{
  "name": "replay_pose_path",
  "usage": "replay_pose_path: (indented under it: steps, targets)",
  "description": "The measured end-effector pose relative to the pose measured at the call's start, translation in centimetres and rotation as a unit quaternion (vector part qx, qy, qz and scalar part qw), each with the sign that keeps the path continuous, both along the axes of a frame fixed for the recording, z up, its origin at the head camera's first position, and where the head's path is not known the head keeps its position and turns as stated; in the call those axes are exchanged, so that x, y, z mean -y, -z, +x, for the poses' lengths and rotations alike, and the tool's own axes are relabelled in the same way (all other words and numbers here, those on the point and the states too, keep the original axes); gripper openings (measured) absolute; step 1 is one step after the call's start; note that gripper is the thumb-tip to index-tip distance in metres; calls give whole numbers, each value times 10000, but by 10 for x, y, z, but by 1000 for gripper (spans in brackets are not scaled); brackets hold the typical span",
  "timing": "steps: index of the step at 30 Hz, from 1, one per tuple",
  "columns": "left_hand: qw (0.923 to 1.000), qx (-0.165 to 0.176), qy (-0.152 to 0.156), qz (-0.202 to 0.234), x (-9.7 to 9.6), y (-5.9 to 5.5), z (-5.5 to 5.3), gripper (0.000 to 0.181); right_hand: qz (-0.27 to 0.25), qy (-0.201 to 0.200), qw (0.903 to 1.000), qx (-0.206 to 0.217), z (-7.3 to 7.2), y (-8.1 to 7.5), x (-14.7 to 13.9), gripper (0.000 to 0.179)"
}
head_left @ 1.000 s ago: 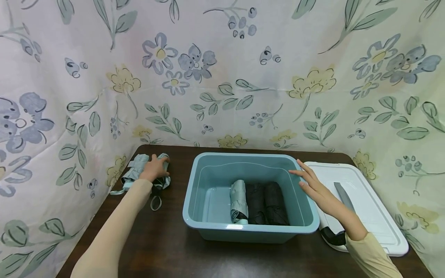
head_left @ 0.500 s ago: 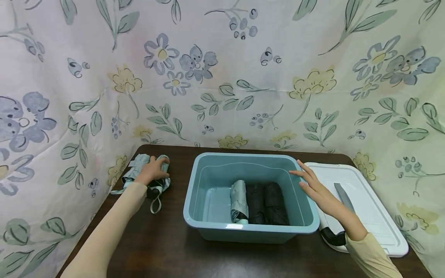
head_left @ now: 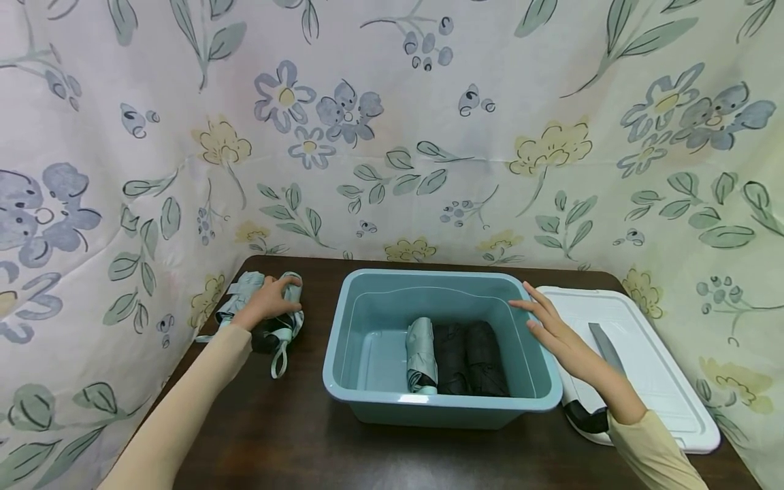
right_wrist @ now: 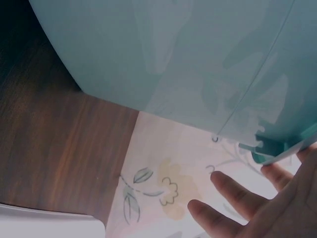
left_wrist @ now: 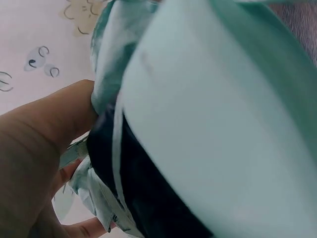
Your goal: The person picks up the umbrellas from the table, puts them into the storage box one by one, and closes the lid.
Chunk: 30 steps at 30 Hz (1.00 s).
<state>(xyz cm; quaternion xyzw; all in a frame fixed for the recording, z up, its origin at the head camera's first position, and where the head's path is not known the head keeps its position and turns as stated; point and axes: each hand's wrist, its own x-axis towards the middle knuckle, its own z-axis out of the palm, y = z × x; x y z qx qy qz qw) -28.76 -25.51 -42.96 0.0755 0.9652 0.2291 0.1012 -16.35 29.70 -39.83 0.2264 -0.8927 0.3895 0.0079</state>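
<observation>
My left hand point(head_left: 265, 304) grips a folded compact umbrella point(head_left: 293, 292), pale green with a dark underside, at the back left of the table. Its pale handle end, blurred, fills much of the left wrist view, with the thumb point(left_wrist: 64, 111) on its side. A wrist loop point(head_left: 279, 361) hangs from it towards me. Just left lies a second pale green folded umbrella point(head_left: 246, 284), partly hidden by the hand. My right hand point(head_left: 560, 337) rests with spread, straight fingers at the right rim of the blue-green plastic bin point(head_left: 441, 414).
Inside the bin lie a pale green umbrella point(head_left: 420, 354) and two black rolled bundles, one point(head_left: 450, 357) beside the other point(head_left: 486, 357). A white lid point(head_left: 661, 381) lies right of the bin, under my right forearm. A flowered curtain point(head_left: 392, 136) hangs behind the table.
The left forearm has swung left, and the gripped umbrella has turned so its handle and loop point more towards me and right. The right hand and bin stay put.
</observation>
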Motion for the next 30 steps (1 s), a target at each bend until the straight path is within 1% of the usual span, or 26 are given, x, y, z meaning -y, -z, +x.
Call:
replay_pose_path:
  steps: [3,9,13,16,21,23,26,30]
  targets:
    - [9999,-47,7,107,-3,-5,4,56,-13,3,10000,-28,0,0,0,41]
    - [9998,-1,82,195,-7,-13,14,56,-15,-3,10000,-56,1,1,1,41]
    - [9985,-66,233,494,-10,-16,20,56,14,-21,10000,-87,1,2,1,41]
    - [9967,-160,334,724,-12,-16,23,55,21,-29,9999,-108,1,2,0,41]
    - [9941,-265,457,953,-14,-18,28,53,-1,-38,10000,-85,1,0,0,41]
    - [9925,-367,513,1045,-15,-19,31,52,0,-52,10000,-77,1,0,0,42]
    - [9896,-488,535,1246,-18,-22,36,49,1,-59,9999,-98,1,0,0,41]
    - [9870,-357,449,1502,-20,-29,42,48,12,-35,9999,-103,1,2,-1,41]
